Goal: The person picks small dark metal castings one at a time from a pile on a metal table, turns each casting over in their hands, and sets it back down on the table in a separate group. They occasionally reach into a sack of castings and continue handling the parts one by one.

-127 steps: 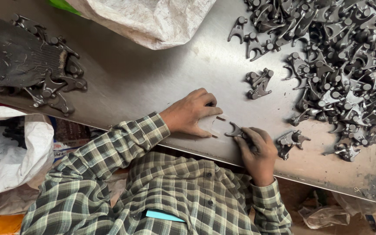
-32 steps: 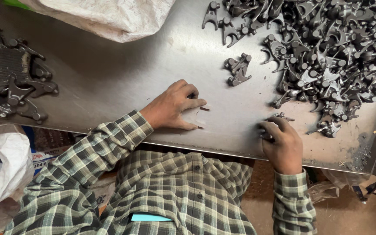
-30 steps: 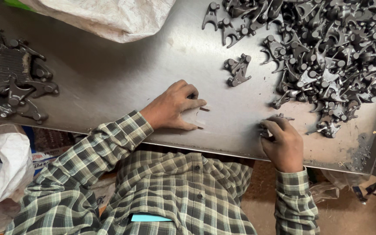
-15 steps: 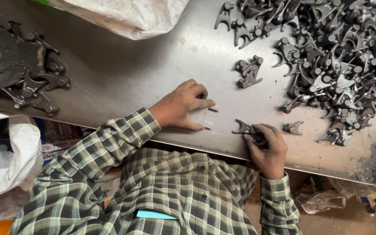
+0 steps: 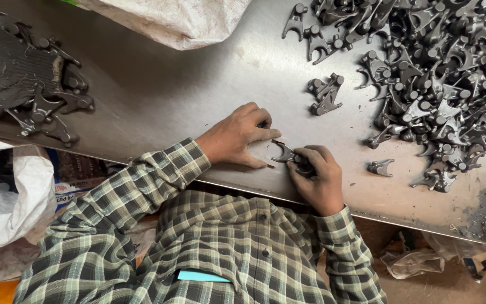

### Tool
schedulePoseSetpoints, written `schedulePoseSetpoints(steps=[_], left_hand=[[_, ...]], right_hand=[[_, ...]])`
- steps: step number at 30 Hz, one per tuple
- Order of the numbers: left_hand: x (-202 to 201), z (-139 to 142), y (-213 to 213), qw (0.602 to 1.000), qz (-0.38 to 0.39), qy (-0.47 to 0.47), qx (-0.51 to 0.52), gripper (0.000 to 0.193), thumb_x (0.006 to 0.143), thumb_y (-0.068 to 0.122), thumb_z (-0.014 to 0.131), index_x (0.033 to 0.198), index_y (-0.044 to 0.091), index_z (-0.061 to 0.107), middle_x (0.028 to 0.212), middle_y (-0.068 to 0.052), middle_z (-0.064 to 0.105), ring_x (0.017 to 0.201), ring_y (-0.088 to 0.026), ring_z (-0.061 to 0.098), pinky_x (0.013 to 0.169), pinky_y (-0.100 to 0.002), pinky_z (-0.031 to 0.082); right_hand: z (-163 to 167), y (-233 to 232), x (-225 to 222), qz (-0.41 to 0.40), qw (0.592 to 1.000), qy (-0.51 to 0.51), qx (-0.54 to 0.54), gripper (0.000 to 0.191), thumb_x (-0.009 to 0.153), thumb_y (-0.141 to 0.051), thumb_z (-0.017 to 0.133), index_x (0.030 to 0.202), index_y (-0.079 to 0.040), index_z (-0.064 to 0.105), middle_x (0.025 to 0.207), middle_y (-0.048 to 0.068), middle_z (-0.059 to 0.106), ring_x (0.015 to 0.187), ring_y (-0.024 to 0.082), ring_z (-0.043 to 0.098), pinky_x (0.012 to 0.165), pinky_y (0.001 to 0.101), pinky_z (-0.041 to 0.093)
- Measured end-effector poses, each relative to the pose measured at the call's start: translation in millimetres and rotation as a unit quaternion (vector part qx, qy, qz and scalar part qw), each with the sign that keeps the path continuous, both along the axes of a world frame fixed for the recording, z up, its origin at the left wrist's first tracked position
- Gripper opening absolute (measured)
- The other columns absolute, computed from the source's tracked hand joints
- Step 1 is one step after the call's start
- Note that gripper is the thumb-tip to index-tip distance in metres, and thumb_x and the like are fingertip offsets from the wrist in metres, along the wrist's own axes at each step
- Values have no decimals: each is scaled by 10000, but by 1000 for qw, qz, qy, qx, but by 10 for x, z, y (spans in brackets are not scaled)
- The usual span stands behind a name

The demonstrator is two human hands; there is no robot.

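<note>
Seen from overhead, at a steel table (image 5: 158, 95), brushed, dull grey, scuffed and smudged, near edge running slantwise.

Right hand (image 5: 317, 179) curled tight around a small forked metal part (image 5: 284, 153), dark grey, rough-cast, two prongs poking out left of the fingers; rest of the part hidden in the grip. Held just above the table's near edge, between the two hands.

Left hand (image 5: 237, 135) resting palm-down on the table, fingers loosely bent, nothing visibly held; fingertips just beside the part's prongs. Hard to tell whether touching it.

Far right: large heap of parts (image 5: 451, 67), same forked shape with round bosses, tangled, cut off by the top and right edges. Small cluster (image 5: 326, 94) lying apart, left of the heap. One single part (image 5: 381, 167) near the edge, right of the right hand.

Far left: second batch (image 5: 46, 101), darker, partly covered by a ribbed black sheet (image 5: 7, 73), cut off at the edge.

Woven white sack (image 5: 170, 19) at far centre, crumpled, top out of view. Another white bag (image 5: 7, 202) below the table, left. Green checked shirt sleeves (image 5: 142, 186), soft flannel.
</note>
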State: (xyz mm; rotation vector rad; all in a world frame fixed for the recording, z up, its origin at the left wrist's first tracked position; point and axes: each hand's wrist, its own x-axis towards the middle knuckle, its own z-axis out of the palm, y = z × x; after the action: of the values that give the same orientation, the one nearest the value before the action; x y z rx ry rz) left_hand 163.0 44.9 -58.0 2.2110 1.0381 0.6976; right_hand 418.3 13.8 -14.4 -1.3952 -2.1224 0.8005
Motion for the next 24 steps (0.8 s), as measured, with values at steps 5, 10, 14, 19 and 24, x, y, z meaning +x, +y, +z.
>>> schedulePoseSetpoints(steps=[5, 10, 14, 19, 24], left_hand=[[-11, 2, 11, 1000, -5, -9, 8, 655, 671, 433, 900, 1216, 111, 733, 1111, -96, 603, 1048, -270, 537, 929, -411, 545], [-15, -7, 14, 1000, -11, -7, 0, 655, 667, 436, 902, 1205, 103, 729, 1119, -105, 602, 1040, -284, 532, 924, -425, 534], [-33, -10, 8, 1000, -11, -3, 0, 665, 660, 430, 901, 1215, 109, 726, 1136, -105, 605, 1044, -284, 529, 934, -428, 529], [-13, -17, 12, 1000, -11, 6, -15, 682, 647, 447, 902, 1217, 118, 723, 1146, -104, 608, 1049, -278, 529, 929, -428, 531], [2, -35, 18, 1000, -12, 14, -19, 695, 649, 460, 907, 1224, 118, 721, 1146, -104, 607, 1048, -277, 526, 930, -431, 531]], right_hand=[[-46, -1, 85, -5, 1000, 2, -16, 297, 828, -90, 814, 1088, -11, 693, 1034, 128, 689, 857, 223, 714, 757, 324, 585], [-22, -82, 456, -143, 819, 461, -311, 313, 765, -101, 802, 1054, -48, 694, 994, 94, 716, 864, 213, 709, 638, 277, 569], [-102, -204, 845, -166, 687, 633, -316, 401, 640, -58, 841, 998, -74, 662, 974, 70, 703, 937, 231, 732, 621, 263, 584], [-300, -199, 1380, -242, 965, 95, 15, 208, 999, -142, 810, 1112, -34, 674, 1044, 109, 722, 857, 184, 703, 737, 293, 589], [-400, -254, 1540, -267, 951, -127, 95, 245, 1007, -197, 823, 1187, -43, 762, 1005, 129, 758, 831, 182, 710, 731, 311, 569]])
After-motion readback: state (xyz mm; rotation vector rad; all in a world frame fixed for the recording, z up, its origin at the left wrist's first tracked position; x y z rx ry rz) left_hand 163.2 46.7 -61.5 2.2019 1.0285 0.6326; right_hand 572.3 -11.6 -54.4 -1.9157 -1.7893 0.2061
